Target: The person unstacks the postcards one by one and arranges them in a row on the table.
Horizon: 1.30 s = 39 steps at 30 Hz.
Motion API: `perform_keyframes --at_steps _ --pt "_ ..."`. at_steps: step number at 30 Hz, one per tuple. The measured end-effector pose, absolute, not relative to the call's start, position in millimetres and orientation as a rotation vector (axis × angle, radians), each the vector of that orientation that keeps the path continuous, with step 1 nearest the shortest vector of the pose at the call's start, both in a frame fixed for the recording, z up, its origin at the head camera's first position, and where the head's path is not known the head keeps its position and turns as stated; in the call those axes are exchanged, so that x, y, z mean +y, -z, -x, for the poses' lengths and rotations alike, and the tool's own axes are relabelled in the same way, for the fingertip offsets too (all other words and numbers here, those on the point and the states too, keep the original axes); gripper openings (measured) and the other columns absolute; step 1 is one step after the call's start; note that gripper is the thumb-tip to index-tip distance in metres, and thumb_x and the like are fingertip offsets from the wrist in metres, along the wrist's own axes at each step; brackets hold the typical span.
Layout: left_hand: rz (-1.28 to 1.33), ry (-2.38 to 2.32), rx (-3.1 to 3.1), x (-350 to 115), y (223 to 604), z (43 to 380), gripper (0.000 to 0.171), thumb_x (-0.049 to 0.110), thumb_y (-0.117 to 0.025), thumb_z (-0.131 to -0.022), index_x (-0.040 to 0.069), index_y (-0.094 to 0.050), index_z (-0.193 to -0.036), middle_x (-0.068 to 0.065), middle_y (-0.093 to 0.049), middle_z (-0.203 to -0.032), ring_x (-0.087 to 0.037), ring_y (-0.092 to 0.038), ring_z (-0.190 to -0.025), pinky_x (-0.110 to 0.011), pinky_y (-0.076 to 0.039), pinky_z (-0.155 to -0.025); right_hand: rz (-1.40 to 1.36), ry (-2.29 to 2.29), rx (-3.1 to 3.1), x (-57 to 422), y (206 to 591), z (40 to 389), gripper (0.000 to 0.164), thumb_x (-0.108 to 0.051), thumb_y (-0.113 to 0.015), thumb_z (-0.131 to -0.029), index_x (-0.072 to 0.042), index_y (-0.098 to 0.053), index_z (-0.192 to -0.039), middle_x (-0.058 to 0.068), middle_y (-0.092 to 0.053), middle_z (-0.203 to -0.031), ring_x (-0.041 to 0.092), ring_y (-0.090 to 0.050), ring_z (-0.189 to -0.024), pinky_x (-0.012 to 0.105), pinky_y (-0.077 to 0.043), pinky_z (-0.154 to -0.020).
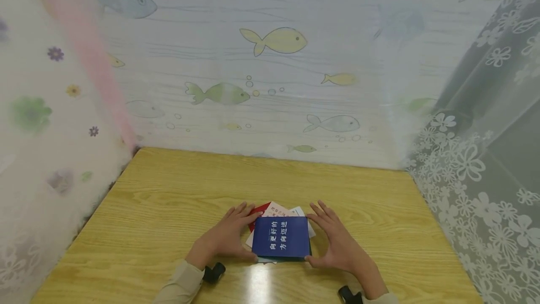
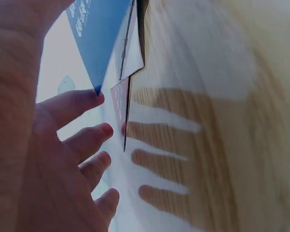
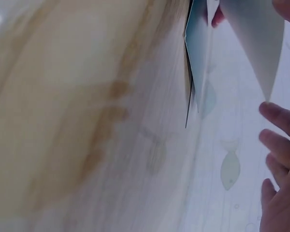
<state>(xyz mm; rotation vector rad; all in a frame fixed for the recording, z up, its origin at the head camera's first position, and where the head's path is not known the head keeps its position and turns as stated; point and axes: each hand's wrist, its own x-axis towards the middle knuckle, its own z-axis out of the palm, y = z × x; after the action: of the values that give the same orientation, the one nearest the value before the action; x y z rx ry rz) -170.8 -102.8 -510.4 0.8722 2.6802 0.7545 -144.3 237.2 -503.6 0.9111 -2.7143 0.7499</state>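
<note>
A dark blue card [image 1: 295,239] with white characters is held level by both hands, a little above a loose pile of cards. My left hand [image 1: 228,234] grips its left side, index finger at the far corner and thumb at the near one. On the right side my right hand [image 1: 337,243] holds the opposite corners in the same way. Under it peek out a red card [image 1: 262,208], a pale pink card [image 1: 275,209] and white edges. The right wrist view shows the blue card's pale underside [image 3: 256,38], apart from the fanned pile [image 3: 198,48].
The pile lies on a wood-grain table [image 1: 168,191] near its front. A fish-patterned sheet [image 1: 270,107] hangs behind, a flowered sheet [image 1: 50,163] at left and a lace curtain [image 1: 476,168] at right. Black wrist mounts [image 1: 214,272] sit on both wrists.
</note>
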Motion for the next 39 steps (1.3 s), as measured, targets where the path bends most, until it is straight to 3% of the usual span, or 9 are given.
perform_keyframes --at_steps 2,5,9,12,19,26,33,39 --pt "-0.895 -0.768 2.688 -104 510 171 0.109 0.061 -0.086 -0.068 0.013 -0.043 -0.156 -0.014 -0.032 -0.165 -0.038 -0.020 -0.155 -0.059 -0.015 -0.126 -0.916 -0.750 -2.704 237 503 144 0.099 -0.049 -0.092 -0.060 -0.011 -0.055 -0.144 0.007 -0.036 -0.164 0.040 -0.025 -0.153 0.040 -0.012 -0.129" --pt "-0.956 -0.784 2.717 -105 510 171 0.107 0.059 -0.087 -0.068 0.009 -0.045 -0.154 -0.014 -0.036 -0.163 -0.039 -0.025 -0.154 -0.058 -0.017 -0.126 -0.916 -0.728 -2.697 238 501 143 0.100 -0.052 -0.091 -0.062 -0.014 -0.053 -0.146 0.005 -0.033 -0.165 0.039 -0.023 -0.154 0.034 -0.006 -0.130" --pt "-1.021 -0.774 2.784 -108 508 171 0.109 0.058 -0.087 -0.068 0.006 -0.044 -0.154 -0.013 -0.040 -0.161 -0.038 -0.029 -0.152 -0.058 -0.021 -0.125 -0.918 -0.635 -2.692 239 499 142 0.102 -0.055 -0.090 -0.063 -0.019 -0.049 -0.150 0.006 -0.033 -0.166 0.038 -0.025 -0.153 0.037 -0.008 -0.130" --pt "-1.048 -0.765 2.841 -110 506 170 0.111 0.059 -0.086 -0.067 0.006 -0.043 -0.154 -0.013 -0.041 -0.161 -0.035 -0.031 -0.152 -0.057 -0.022 -0.125 -0.929 -0.565 -2.679 238 498 143 0.105 -0.056 -0.090 -0.063 -0.018 -0.047 -0.151 0.007 -0.033 -0.165 0.037 -0.027 -0.153 0.027 -0.002 -0.129" --pt "-1.110 -0.777 2.907 -113 503 168 0.110 0.060 -0.085 -0.068 0.007 -0.043 -0.155 -0.012 -0.041 -0.161 -0.033 -0.031 -0.152 -0.056 -0.024 -0.125 -0.927 -0.506 -2.687 232 493 144 0.108 -0.058 -0.091 -0.061 -0.013 -0.048 -0.150 0.007 -0.033 -0.165 0.036 -0.027 -0.153 0.033 -0.004 -0.130" --pt "-1.207 -0.887 2.925 -119 503 167 0.108 0.057 -0.087 -0.066 0.010 -0.045 -0.154 -0.007 -0.032 -0.166 -0.034 -0.029 -0.153 -0.058 -0.024 -0.124 -0.908 -0.481 -2.720 230 491 143 0.107 -0.059 -0.090 -0.063 -0.013 -0.048 -0.151 0.007 -0.034 -0.165 0.034 -0.024 -0.154 0.037 -0.002 -0.130" --pt "-1.204 -0.984 2.904 -125 503 167 0.107 0.054 -0.090 -0.066 0.019 -0.044 -0.156 0.000 -0.025 -0.169 -0.032 -0.024 -0.155 -0.061 -0.025 -0.122 -0.922 -0.485 -2.695 227 489 145 0.108 -0.057 -0.090 -0.063 -0.014 -0.047 -0.152 0.006 -0.035 -0.165 0.034 -0.027 -0.154 0.044 -0.008 -0.130" --pt "-1.243 -1.104 2.894 -129 504 168 0.106 0.052 -0.093 -0.063 0.014 -0.049 -0.152 -0.005 -0.028 -0.168 -0.040 -0.026 -0.152 -0.067 -0.030 -0.118 -0.946 -0.545 -2.674 224 489 148 0.109 -0.054 -0.092 -0.062 -0.011 -0.047 -0.152 0.004 -0.034 -0.165 0.034 -0.027 -0.153 0.051 -0.011 -0.129"
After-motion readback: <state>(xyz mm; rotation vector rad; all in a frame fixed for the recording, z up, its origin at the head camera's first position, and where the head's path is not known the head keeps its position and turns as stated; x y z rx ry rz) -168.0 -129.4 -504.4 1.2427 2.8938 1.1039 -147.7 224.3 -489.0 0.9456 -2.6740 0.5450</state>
